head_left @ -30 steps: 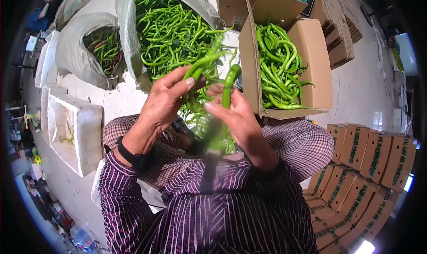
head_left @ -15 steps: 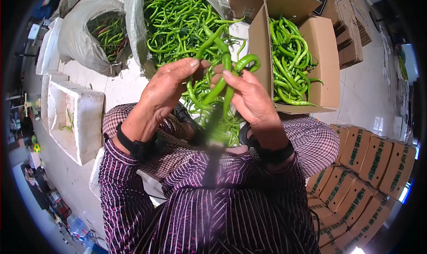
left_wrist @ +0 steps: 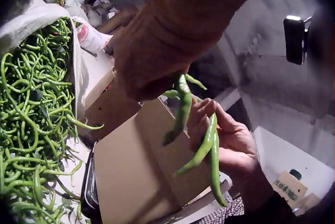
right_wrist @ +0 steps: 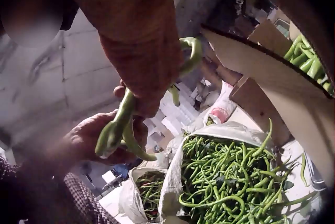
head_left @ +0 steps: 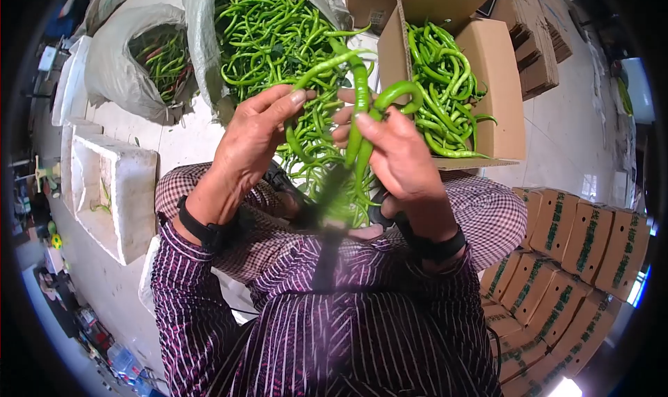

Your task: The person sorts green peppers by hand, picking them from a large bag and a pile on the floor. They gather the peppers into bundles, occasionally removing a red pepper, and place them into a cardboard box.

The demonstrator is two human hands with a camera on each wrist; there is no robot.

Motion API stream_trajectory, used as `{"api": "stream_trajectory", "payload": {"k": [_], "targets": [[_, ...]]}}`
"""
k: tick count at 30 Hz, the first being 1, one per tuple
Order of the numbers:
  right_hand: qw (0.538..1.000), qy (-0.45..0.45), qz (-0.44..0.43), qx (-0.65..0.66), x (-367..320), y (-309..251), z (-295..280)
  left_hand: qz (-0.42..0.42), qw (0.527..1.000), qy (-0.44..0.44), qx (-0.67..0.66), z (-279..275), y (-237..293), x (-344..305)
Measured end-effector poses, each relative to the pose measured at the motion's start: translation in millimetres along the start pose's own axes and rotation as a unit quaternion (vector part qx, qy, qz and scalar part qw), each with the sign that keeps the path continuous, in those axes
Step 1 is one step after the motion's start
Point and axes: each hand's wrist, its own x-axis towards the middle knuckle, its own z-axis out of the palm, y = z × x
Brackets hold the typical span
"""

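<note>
In the head view the left hand (head_left: 250,136) pinches a long curved green pepper (head_left: 325,66) between thumb and fingers. Facing it, the right hand (head_left: 400,150) grips several green peppers (head_left: 361,94), one curling over at its top end. The two hands are a short way apart, above loose peppers lying between the legs. The left wrist view shows peppers (left_wrist: 207,148) hanging from the right hand (left_wrist: 233,143). In the right wrist view, peppers (right_wrist: 123,122) stick out below the right hand (right_wrist: 144,72), with the left hand (right_wrist: 94,135) behind them.
An open sack of green peppers (head_left: 271,45) stands ahead, with a smaller sack (head_left: 111,70) to its left. At the right is an open carton (head_left: 497,91) holding peppers. A white foam box (head_left: 136,202) lies left; stacked printed cartons (head_left: 581,247) stand right.
Over the last second the right hand has turned and shifted slightly right, and its peppers have swung into fuller view. The left hand still holds its pepper.
</note>
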Motion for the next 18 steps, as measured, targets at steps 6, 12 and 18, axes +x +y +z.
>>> {"api": "stream_trajectory", "payload": {"k": [6,12,18], "targets": [[0.852,0.031,-0.097,-0.514,14,30,5,0.061,0.994,-0.036,0.080,26,0,-13],[0.844,-0.057,-0.113,-0.521,-4,16,7,0.069,0.997,-0.007,0.018,39,3,-18],[0.827,-0.051,-0.150,-0.539,-48,-41,2,0.046,0.996,-0.022,-0.070,30,20,-11]]}}
